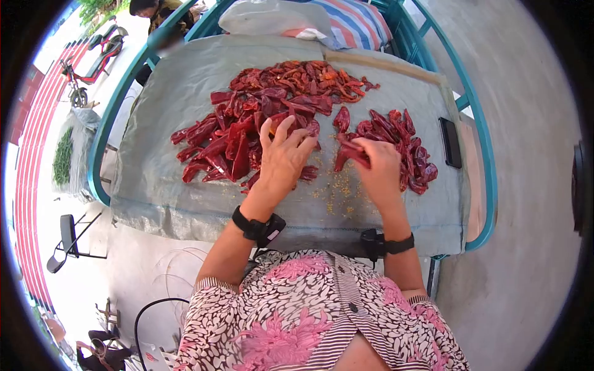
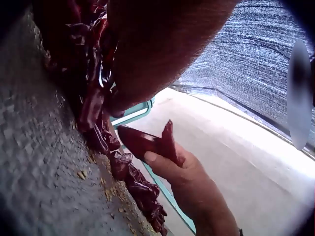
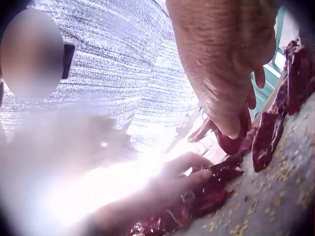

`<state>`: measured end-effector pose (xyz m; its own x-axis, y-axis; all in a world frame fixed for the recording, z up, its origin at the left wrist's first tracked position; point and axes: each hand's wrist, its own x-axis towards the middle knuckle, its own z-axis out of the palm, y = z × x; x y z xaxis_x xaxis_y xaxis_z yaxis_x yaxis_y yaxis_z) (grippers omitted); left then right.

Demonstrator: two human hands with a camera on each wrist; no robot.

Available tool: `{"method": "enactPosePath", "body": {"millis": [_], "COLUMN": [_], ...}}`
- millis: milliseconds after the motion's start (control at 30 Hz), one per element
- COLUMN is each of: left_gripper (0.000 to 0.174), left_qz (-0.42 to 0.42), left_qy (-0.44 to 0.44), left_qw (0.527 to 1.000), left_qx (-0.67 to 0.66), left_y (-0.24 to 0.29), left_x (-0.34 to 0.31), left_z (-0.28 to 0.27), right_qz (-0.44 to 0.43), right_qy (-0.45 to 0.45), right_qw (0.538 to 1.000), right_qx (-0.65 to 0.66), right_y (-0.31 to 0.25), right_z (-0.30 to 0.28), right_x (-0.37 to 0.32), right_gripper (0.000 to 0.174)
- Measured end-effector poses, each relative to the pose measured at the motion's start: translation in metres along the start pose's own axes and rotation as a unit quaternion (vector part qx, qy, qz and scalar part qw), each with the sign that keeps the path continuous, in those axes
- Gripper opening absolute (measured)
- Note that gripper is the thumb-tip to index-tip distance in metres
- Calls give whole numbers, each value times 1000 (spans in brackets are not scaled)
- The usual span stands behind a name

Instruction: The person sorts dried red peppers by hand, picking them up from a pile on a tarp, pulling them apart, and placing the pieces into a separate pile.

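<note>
Dried red chili peppers (image 1: 216, 148) lie heaped on a grey woven sheet (image 1: 167, 191). My left hand (image 1: 281, 162) is at the right side of this heap, its fingers spread and slightly bent over the peppers. Between thumb and fingers, my right hand (image 1: 380, 170) pinches a dark red dried chili pepper (image 1: 354, 154). In the left wrist view that pepper (image 2: 140, 142) shows as a long glossy piece with another narrow end sticking up. A smaller pile of whole peppers (image 1: 416, 151) lies just right of the right hand. Loose yellow seeds (image 1: 337, 193) are scattered between the hands.
Shrivelled, brighter red peppers (image 1: 303, 77) form a pile at the back. A black phone (image 1: 451, 143) lies near the right edge, inside the teal cart rail (image 1: 479, 167). A striped bag (image 1: 362, 26) and a pale sack (image 1: 275, 17) sit behind. Another person (image 1: 162, 13) is at upper left.
</note>
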<state>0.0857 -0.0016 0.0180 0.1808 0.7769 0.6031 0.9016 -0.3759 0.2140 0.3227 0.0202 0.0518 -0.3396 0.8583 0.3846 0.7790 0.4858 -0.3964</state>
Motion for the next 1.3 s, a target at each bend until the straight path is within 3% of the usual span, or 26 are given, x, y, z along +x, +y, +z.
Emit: {"method": "enactPosePath", "body": {"millis": [100, 200, 267, 300, 367, 567, 767, 867, 1067, 1200, 1300], "left_gripper": [24, 32, 40, 51, 54, 85, 80, 82, 90, 90, 87], "left_qz": [-4, 23, 43, 49, 15, -102, -108, -118, -132, -129, -140], "left_qy": [1, -57, -87, -107, -95, -112, -81, -74, -62, -73, -79], "left_qw": [999, 992, 980, 980, 991, 987, 989, 989, 989, 987, 985], "left_qx": [-31, -114, -172, -158, -95, 56, 62, 53, 37, 57, 62], "left_y": [14, 35, 51, 53, 46, 18, -3, -3, -2, -1, -2], "left_x": [-1, -9, -14, -17, -24, -35, -52, -54, -52, -49, -49], "left_z": [-11, -12, -8, -12, -12, -34, -16, -14, -16, -17, -17], "right_qz": [79, 120, 85, 65, 40, -94, -60, -63, -35, -43, -4], "right_qy": [35, 127, 97, 89, 38, 20, -65, -50, -58, -36, 3], "right_qw": [996, 981, 991, 994, 997, 995, 995, 996, 992, 979, 983], "right_qx": [26, -79, -31, 5, 58, -20, -35, -37, 105, 194, 185], "right_y": [22, 27, 27, 23, 19, -22, -39, -40, -36, -29, -20], "right_z": [-14, -14, -16, -14, -8, 16, 85, 110, 111, 81, 52], "right_x": [-2, -10, -12, -12, -11, 20, 48, 47, 44, 40, 35], "right_gripper": [47, 49, 50, 50, 49, 50, 70, 77, 62, 52, 48]}}
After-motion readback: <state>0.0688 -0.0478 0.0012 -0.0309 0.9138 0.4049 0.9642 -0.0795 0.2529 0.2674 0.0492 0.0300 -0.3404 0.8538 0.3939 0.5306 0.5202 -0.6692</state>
